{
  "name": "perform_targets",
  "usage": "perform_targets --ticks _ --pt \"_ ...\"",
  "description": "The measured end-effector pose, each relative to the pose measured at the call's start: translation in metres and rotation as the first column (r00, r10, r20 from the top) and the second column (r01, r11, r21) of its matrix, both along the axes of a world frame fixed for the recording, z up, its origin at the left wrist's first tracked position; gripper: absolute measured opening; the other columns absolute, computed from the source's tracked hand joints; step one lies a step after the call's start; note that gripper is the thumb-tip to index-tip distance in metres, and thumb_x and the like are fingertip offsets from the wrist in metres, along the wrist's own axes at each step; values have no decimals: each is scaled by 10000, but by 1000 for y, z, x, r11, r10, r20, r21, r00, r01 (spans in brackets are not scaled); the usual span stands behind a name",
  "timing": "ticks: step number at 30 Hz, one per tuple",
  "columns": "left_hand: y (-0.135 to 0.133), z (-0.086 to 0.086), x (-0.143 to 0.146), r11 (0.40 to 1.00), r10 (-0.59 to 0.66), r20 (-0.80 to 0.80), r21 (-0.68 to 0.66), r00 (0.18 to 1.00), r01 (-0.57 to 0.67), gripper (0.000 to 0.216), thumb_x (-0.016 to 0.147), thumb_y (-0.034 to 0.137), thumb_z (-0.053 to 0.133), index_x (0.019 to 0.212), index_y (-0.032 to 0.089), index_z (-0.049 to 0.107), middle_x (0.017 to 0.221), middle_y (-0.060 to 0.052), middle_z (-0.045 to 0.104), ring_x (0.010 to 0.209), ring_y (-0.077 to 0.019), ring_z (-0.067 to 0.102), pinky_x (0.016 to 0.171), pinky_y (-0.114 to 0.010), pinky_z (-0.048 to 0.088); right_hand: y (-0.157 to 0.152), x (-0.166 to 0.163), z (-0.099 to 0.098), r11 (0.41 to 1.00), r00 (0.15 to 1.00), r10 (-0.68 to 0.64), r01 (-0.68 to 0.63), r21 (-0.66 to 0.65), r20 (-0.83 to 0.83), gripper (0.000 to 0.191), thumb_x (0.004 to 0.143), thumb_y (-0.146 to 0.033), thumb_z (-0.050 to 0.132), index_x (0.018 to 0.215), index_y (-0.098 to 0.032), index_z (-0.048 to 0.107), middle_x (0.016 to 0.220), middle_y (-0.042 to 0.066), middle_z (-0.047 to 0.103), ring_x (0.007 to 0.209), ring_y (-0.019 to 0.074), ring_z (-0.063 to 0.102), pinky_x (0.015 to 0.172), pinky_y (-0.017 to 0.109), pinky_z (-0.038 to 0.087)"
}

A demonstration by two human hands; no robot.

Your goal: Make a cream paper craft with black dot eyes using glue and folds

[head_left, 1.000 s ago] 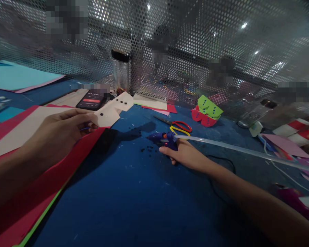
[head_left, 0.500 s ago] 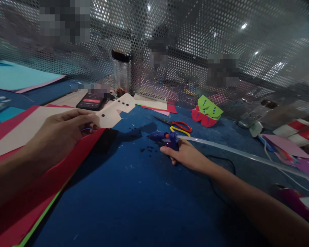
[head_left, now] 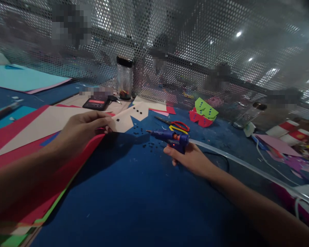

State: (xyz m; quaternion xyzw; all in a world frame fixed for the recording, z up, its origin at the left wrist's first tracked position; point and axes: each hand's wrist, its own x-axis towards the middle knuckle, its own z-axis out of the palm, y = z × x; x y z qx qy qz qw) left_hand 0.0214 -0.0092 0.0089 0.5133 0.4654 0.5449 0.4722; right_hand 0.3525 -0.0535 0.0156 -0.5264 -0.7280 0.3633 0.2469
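Observation:
My left hand [head_left: 79,128] pinches a beige paper cut-out [head_left: 127,118] with small black squares on it, held just above the blue table [head_left: 133,199]. My right hand [head_left: 191,159] is wrapped round a blue hot glue gun [head_left: 173,139]. Its nozzle points left toward the cut-out, a short gap away. A long clear glue stick [head_left: 247,164] sticks out behind the gun to the right. Small black scraps [head_left: 146,145] lie on the table under the nozzle.
Red, beige and green paper sheets [head_left: 23,144] lie under my left arm. Red-and-yellow scissors [head_left: 176,125], a green and red paper craft [head_left: 204,113], a phone [head_left: 96,103] and a black-lidded jar [head_left: 123,77] sit before a perforated metal screen [head_left: 169,51]. Craft clutter [head_left: 288,137] fills the right.
My right hand has lifted the glue gun off the table and tilted its nozzle toward the cut-out. My left hand has brought the cut-out slightly right. The view has shifted a little.

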Motion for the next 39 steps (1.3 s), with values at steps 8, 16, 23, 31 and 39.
perform_targets --ticks 8,16,23,31,39 --pt "-10 -3 10 987 -155 -49 -57 987 153 225 832 389 810 867 182 728 756 8 670 696 -116 562 668 -245 441 -27 -11 9 1000 995 26 -26 3 -101 421 913 -629 678 993 -216 663 738 8 665 631 166 648 604 319 530" --pt "-12 -9 15 982 -186 -140 -60 973 179 261 794 471 814 871 226 767 733 -6 692 656 -127 593 581 -226 428 -34 -20 6 998 995 35 -40 -42 -93 417 913 -623 682 990 -213 679 733 12 657 635 165 624 594 315 507" --pt "-19 -1 21 977 -213 -169 -63 962 205 252 787 451 803 869 214 779 749 -29 718 679 -149 613 632 -253 484 -36 -28 13 998 997 45 -48 -43 -55 429 918 -612 677 992 -190 690 701 4 652 638 144 623 568 262 468" --pt "-22 1 22 963 -271 -159 -56 949 265 192 829 402 775 851 211 764 784 -41 722 728 -163 612 686 -268 494 -37 -30 16 997 996 58 -62 -53 -72 317 900 -502 735 986 -202 684 690 -9 647 616 139 616 552 262 467" --pt "-24 5 23 958 -283 -116 -77 952 276 183 843 382 775 843 200 758 767 -37 722 708 -149 597 676 -251 485 -35 -26 12 998 997 68 -68 -10 -40 285 924 -508 701 967 -227 684 708 -2 670 629 163 640 563 299 486"
